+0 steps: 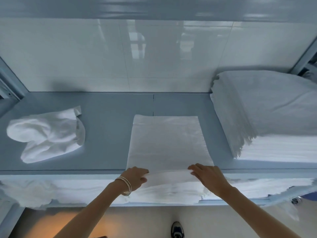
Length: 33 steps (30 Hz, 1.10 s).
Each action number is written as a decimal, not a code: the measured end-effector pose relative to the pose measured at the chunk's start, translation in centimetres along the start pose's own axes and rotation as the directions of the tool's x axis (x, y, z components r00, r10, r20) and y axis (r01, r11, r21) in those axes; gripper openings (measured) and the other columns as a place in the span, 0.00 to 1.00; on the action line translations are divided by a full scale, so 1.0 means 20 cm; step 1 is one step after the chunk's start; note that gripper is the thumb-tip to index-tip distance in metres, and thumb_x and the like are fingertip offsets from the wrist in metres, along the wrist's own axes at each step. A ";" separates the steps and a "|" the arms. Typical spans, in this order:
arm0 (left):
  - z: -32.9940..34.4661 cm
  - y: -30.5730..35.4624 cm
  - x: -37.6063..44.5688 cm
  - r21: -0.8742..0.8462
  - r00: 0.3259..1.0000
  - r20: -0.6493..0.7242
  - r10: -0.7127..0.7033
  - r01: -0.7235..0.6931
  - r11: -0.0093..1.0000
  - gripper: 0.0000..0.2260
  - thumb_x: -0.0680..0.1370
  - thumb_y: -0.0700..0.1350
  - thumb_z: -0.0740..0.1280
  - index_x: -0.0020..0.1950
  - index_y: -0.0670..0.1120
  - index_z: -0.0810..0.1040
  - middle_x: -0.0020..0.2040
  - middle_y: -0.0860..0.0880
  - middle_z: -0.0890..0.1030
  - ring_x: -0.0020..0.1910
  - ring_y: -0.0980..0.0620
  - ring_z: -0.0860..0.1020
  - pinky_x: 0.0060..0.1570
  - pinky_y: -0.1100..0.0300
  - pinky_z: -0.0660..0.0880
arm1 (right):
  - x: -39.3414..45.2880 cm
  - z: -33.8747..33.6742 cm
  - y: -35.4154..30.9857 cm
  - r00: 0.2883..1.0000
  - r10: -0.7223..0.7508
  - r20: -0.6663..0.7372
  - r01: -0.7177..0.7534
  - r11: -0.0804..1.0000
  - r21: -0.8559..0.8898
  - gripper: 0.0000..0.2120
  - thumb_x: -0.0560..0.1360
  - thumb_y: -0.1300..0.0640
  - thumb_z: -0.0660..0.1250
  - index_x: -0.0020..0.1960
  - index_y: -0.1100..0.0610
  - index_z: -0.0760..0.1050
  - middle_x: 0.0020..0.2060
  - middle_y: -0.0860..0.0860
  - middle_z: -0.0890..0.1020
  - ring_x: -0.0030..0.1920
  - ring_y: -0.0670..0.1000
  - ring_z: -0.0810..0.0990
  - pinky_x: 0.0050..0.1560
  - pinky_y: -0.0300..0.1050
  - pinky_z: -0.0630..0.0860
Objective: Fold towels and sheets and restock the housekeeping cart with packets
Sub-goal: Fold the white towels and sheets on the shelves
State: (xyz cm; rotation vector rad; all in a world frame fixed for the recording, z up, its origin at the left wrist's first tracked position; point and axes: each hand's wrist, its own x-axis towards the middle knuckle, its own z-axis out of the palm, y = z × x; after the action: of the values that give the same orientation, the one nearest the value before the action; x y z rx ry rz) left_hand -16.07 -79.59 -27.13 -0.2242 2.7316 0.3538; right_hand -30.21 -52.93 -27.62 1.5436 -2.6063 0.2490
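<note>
The white towel (165, 140) lay at the shelf's (106, 121) front edge, its near fold pinched by the left hand (137, 177) and right hand (208, 177). Uneven pulling could have skewed the fold or dragged it off the edge.

Cool dim light, wall glare, fisheye edges

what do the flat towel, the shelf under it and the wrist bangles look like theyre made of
Flat towel: looks like white woven cotton, matte, with a faint texture and soft folded edges. Shelf: smooth grey-blue board, matte, probably laminate or painted metal; a thin seam runs across it. Bangles on the left wrist: thin, shiny silver-toned rings, likely metal.
</note>
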 end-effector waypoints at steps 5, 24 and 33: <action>-0.14 -0.07 0.03 -0.147 0.976 0.202 0.084 -0.055 0.988 0.09 0.79 0.49 0.63 0.53 0.46 0.77 0.54 0.46 0.78 0.56 0.46 0.74 0.48 0.62 0.67 | 0.07 -0.14 0.10 0.938 -0.023 0.345 -0.106 0.931 0.349 0.22 0.75 0.39 0.60 0.58 0.52 0.78 0.51 0.44 0.83 0.49 0.44 0.81 0.51 0.35 0.75; -0.75 -0.26 0.75 0.102 0.882 -0.309 -0.355 0.402 0.910 0.19 0.78 0.39 0.59 0.69 0.48 0.69 0.67 0.47 0.72 0.67 0.46 0.69 0.64 0.52 0.65 | 1.05 -0.11 0.55 0.879 0.339 0.334 -0.282 0.937 -0.208 0.23 0.77 0.57 0.62 0.72 0.56 0.63 0.68 0.56 0.70 0.68 0.58 0.67 0.66 0.52 0.66; -0.09 -0.19 0.86 0.064 0.832 0.091 -0.547 0.543 0.837 0.26 0.82 0.54 0.49 0.77 0.55 0.42 0.78 0.47 0.39 0.76 0.39 0.45 0.69 0.34 0.47 | 0.69 0.33 0.59 0.673 0.342 0.656 -0.319 0.934 -0.160 0.30 0.81 0.44 0.53 0.77 0.45 0.41 0.76 0.49 0.37 0.76 0.60 0.39 0.70 0.67 0.49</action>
State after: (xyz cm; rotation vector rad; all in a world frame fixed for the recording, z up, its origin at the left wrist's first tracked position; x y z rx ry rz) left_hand -31.59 -85.59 -33.00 -0.9249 2.4241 0.1453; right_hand -47.25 -60.39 -32.73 1.2941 -3.4256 -0.4331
